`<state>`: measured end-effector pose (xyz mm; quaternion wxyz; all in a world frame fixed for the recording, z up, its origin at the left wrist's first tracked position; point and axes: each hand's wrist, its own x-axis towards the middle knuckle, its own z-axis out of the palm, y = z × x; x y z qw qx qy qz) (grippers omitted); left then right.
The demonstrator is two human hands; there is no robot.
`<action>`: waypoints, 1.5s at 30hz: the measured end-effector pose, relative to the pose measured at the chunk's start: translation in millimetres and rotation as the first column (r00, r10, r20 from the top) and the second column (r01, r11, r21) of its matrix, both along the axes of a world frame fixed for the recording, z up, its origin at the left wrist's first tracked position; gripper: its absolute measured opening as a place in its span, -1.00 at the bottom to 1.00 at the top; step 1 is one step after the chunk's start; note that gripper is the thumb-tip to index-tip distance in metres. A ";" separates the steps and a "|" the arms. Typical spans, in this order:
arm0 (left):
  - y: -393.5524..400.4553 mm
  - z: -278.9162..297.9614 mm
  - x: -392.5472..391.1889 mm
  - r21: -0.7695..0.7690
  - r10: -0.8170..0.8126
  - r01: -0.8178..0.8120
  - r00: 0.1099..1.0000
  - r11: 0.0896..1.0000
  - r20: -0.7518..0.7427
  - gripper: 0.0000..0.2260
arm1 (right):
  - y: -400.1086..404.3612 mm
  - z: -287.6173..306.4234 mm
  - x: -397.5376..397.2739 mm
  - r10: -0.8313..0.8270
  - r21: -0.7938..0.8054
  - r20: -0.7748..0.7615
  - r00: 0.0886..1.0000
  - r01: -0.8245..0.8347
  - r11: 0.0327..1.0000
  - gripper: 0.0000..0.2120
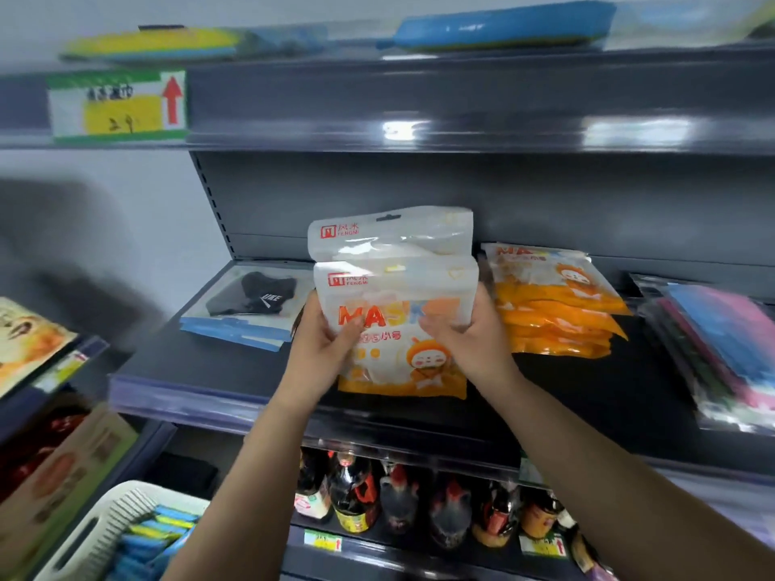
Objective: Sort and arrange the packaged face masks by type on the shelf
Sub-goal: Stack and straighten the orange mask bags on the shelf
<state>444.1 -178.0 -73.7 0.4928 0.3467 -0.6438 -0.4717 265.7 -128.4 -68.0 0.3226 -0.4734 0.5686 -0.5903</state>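
Note:
Both hands hold up two orange-and-white MASK packs [394, 295], one behind the other, above the middle of the dark shelf [218, 371]. My left hand [325, 341] grips their left edge, thumb on the front. My right hand [465, 329] grips the right edge. A stack of the same orange packs [553, 304] lies just to the right on the shelf. A black mask in a clear pack with blue trim [247, 304] lies at the shelf's left. A pile of multicoloured mask packs [721, 350] sits at the far right.
A white basket [105, 534] with blue and yellow packs stands at the lower left. Dark bottles [402, 496] line the shelf below. Blue and yellow packs [503, 27] lie on the upper shelf, which carries a price tag with a red arrow [117, 104].

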 end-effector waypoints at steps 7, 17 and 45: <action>4.8 -11.0 3.3 0.055 -0.045 0.045 0.999 0.997 -0.006 -0.69 | 5.3 -7.1 -2.6 0.038 -0.064 -0.058 0.998 -0.041 0.997 -0.49; 7.9 -8.2 -5.3 0.024 0.026 -0.026 1.000 0.999 -0.003 -0.57 | 14.5 -17.5 -9.1 0.040 0.008 -0.030 0.999 -0.040 0.999 -0.44; -6.0 -16.5 -7.0 0.137 -0.080 0.070 0.994 0.988 0.068 -0.39 | 11.7 -3.6 -13.9 0.088 0.112 -0.142 0.986 -0.072 0.991 -0.32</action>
